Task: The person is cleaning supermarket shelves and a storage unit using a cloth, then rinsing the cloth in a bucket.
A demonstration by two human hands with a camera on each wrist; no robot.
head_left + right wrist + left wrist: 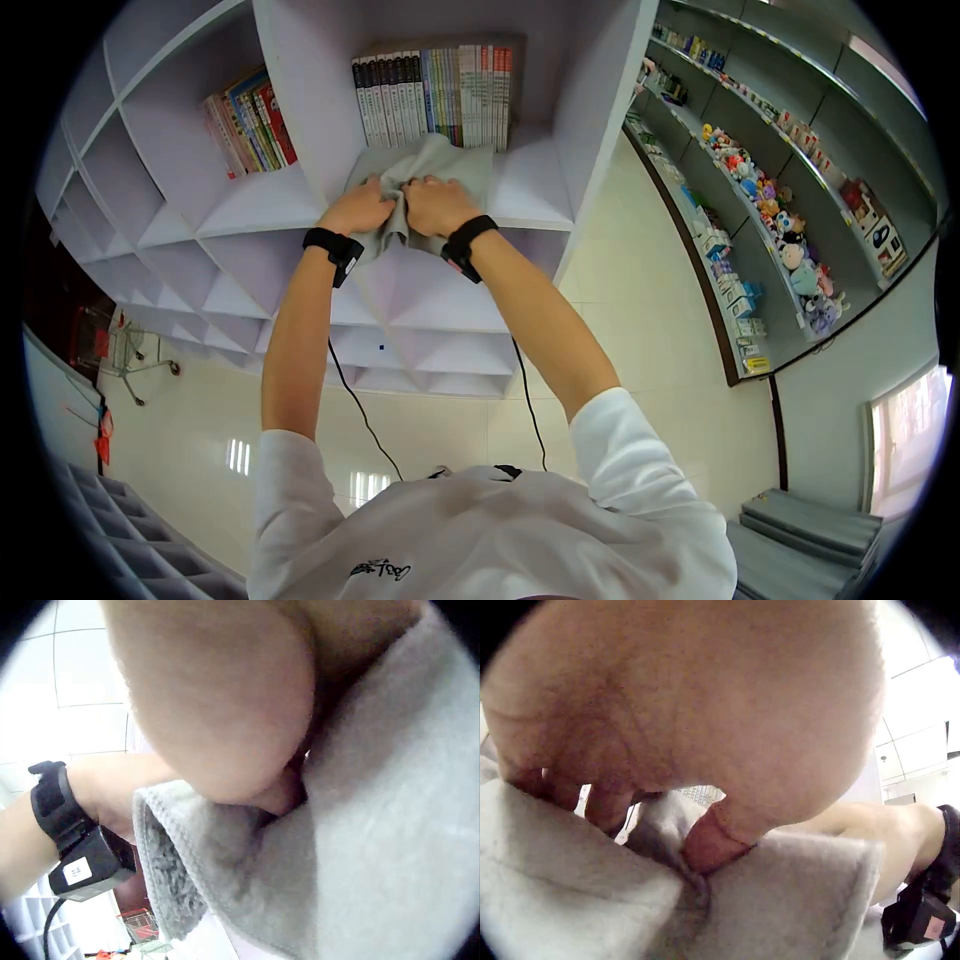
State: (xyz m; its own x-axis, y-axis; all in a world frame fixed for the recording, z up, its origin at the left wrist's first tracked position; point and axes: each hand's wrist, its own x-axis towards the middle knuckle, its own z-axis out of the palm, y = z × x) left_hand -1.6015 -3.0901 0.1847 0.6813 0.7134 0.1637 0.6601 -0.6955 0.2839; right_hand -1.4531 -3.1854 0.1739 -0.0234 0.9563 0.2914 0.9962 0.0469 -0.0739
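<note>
A grey cloth (428, 153) lies bunched on the shelf in front of a row of books, its front edge hanging over the shelf lip. My left hand (358, 208) grips its left part; in the left wrist view the thumb and fingers of that hand (690, 697) pinch a fold of the cloth (562, 870). Close beside it, my right hand (440, 206) holds the middle of the cloth with bent fingers. The right wrist view has the thumb side of this hand (217, 697) against the cloth (390, 787), its other fingers mostly hidden.
Upright books (430, 98) stand behind the cloth, and more books (250, 125) lean in the cubby to the left. White dividers (600, 110) frame the cubby. Across the aisle, a shelf unit holds plush toys (770, 205). Black cables (362, 415) hang down from the wrist cameras.
</note>
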